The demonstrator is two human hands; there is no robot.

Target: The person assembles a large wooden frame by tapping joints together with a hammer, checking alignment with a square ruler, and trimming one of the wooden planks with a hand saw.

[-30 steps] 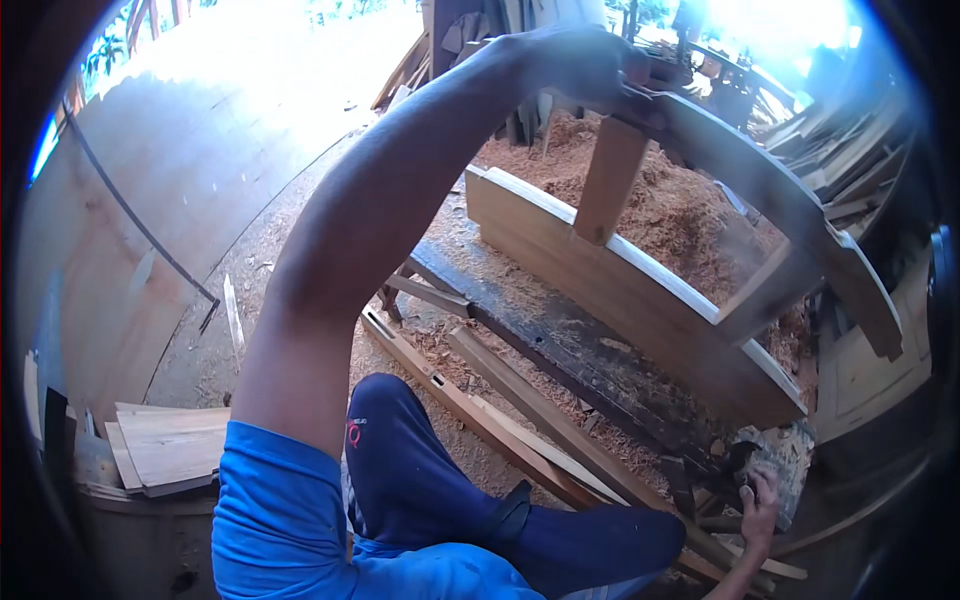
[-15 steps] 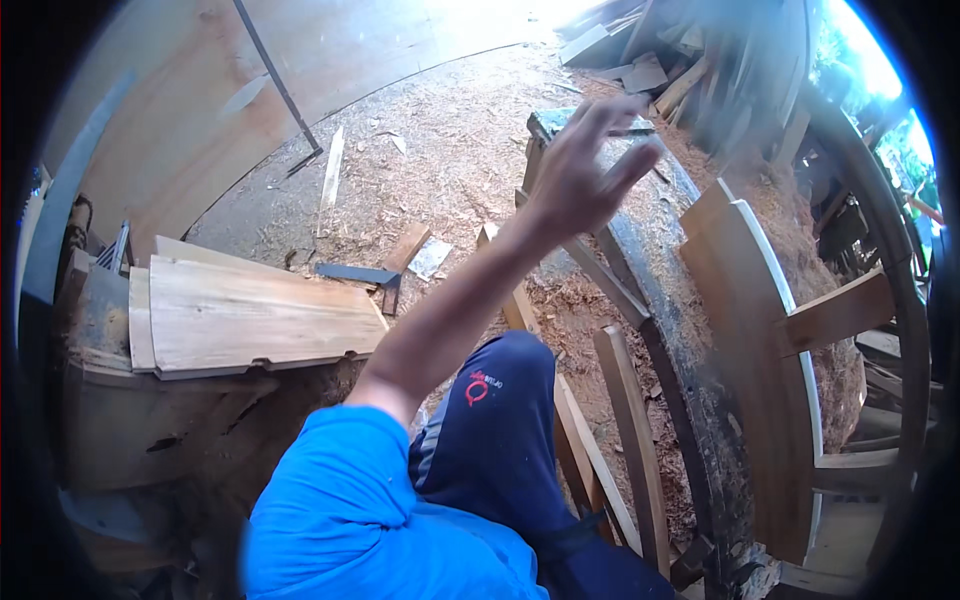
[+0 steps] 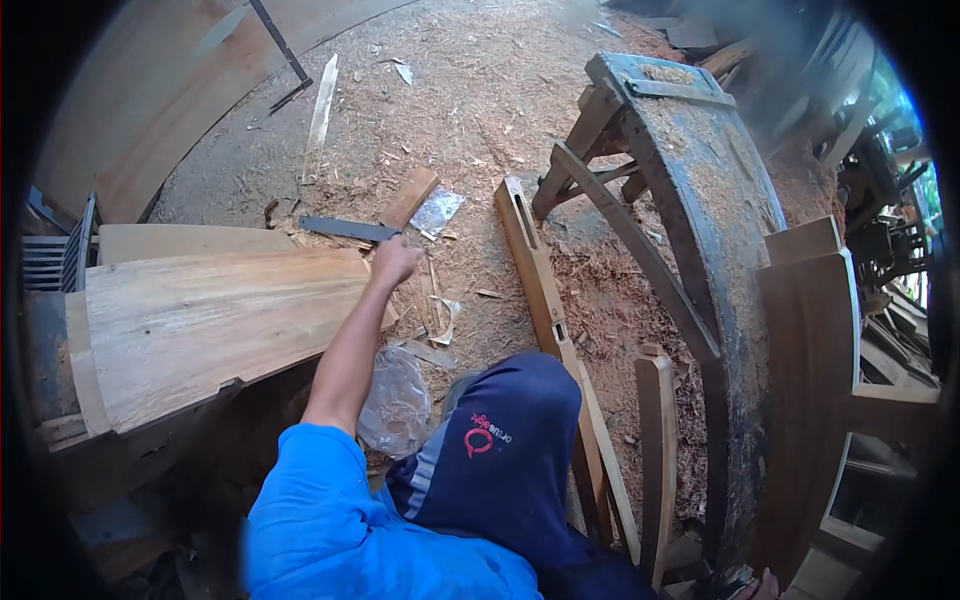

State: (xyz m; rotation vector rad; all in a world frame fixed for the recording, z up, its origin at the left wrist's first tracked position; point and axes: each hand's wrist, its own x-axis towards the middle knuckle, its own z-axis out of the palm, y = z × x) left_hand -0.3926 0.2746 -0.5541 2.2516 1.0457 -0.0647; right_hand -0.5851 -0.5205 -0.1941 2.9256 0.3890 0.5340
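The left hand (image 3: 397, 262) is narrow, its fingers curled at the right end of a dark grey, flat, straight-bladed tool (image 3: 345, 228), metal by its look; I cannot tell whether they have closed on it. The tool lies on the shaving-strewn brown floor (image 3: 480, 120), its blade pointing left. It should be stiff and fairly light, perhaps a little slippery with dust; that right end seems the best hold (the thin blade offers little to pinch while flat). Just beyond lie 1 short brown wooden block (image 3: 408, 197) and 1 crumpled clear plastic scrap (image 3: 437, 213). Left of the hand is a broad pale wooden board (image 3: 220, 320); to its right, a long brown slotted timber (image 3: 545, 290), then a dark, sawdust-covered wooden table (image 3: 725, 190). The right hand (image 3: 766, 586) is cut off near the table's lower end; its grip I cannot tell.
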